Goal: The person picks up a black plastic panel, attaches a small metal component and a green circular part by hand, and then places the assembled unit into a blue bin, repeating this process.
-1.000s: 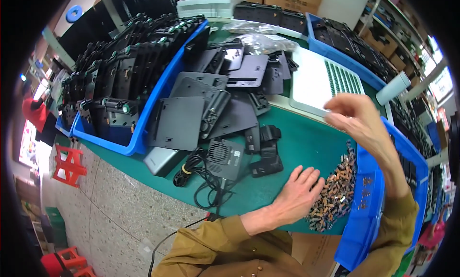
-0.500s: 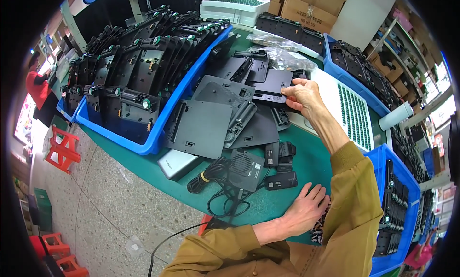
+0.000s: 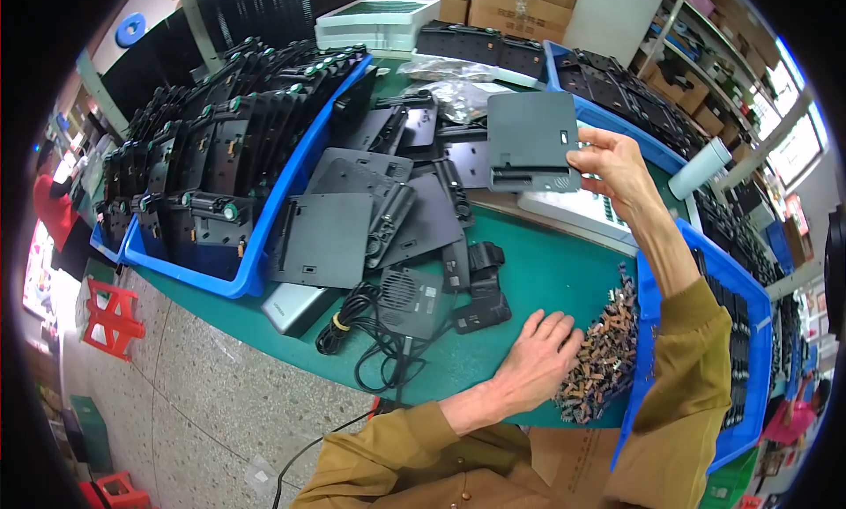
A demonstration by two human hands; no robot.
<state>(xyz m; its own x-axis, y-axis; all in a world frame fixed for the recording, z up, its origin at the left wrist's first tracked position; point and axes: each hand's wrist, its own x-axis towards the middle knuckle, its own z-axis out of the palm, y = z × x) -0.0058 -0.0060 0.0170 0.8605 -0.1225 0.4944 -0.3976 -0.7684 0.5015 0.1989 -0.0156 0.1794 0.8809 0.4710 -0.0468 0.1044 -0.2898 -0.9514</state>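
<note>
The right hand (image 3: 617,167) is up in the air over the green bench (image 3: 546,271), with its fingers closed around the edge of a flat grey plate (image 3: 531,141). The left hand (image 3: 539,361) lies flat on the bench with its fingers spread out, holding nothing. Its fingertips touch a pile of small brown parts (image 3: 604,359). Just beside it are a small black fan box (image 3: 408,299) and a blue bin (image 3: 705,333).

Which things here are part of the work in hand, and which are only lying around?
In hand: dark grey plate held up by the right hand; left hand resting beside the pile of small brownish parts.

Lying about: black cable, red stool, white bottle, cardboard boxes.
</note>
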